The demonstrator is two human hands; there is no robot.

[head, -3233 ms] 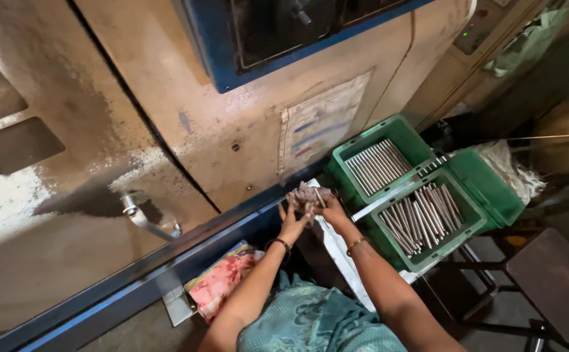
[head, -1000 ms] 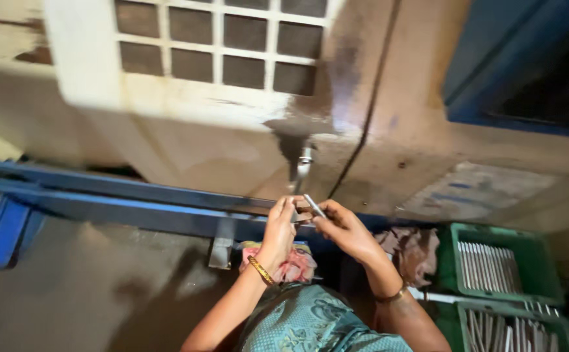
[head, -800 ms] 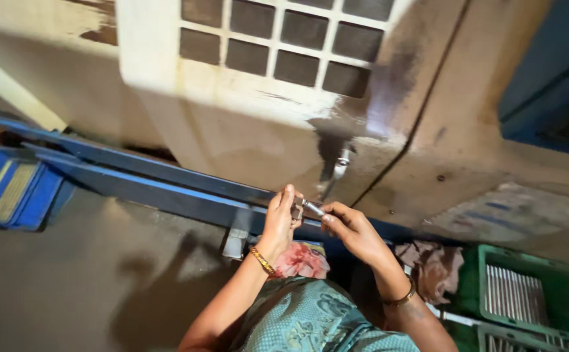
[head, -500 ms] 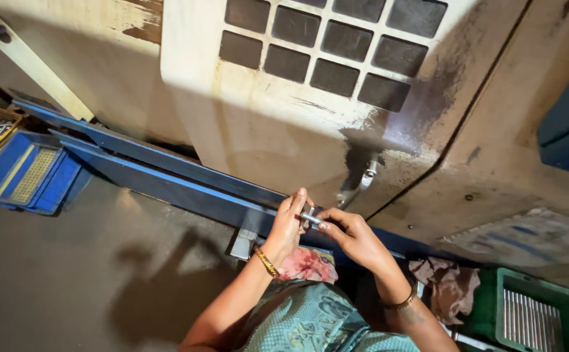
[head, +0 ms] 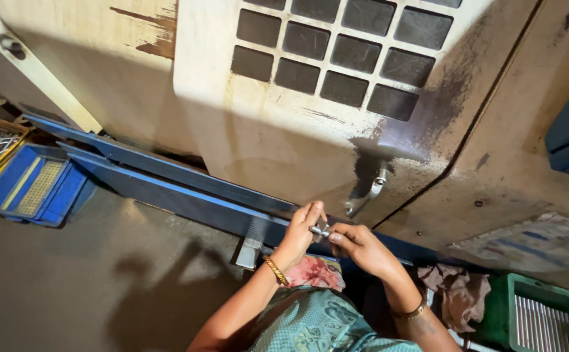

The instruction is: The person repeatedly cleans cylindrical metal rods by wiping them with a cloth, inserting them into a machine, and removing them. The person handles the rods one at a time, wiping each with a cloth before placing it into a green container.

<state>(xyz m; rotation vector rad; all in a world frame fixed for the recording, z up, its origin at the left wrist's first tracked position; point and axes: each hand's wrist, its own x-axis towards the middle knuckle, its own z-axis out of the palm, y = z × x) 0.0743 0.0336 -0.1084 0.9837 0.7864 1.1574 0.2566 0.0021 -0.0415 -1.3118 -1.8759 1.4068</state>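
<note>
A: Report status, nearest items first.

B: Both hands meet in front of the torso. The left hand [head: 302, 228] is curled closed around one end of a small metal pin [head: 319, 231]. The right hand [head: 357, 246] pinches the other end between thumb and fingertips. The pin sits between the two hands, just in front of the blue rail [head: 186, 189] at the machine's base.

A: Progress?

B: By my judgement, the part is in hand and is being checked or fitted; it is not yet placed in any container. What has been completed on it cannot be read from this view.

A: Describe the pin.

B: Short, cylindrical, bright grey metal. Only the middle section shows; both ends are covered by fingers. Finer detail is too small to tell.

A: Surroundings, moving outward.

B: A red patterned cloth [head: 318, 272] lies just below the hands. A green crate [head: 545, 318] of metal rods stands at right, beside a crumpled rag [head: 457, 293]. A blue tray [head: 27, 186] rests on the floor at far left. Beyond the rail stands the beige machine panel [head: 284, 130] with a curved metal handle [head: 369, 195].
</note>
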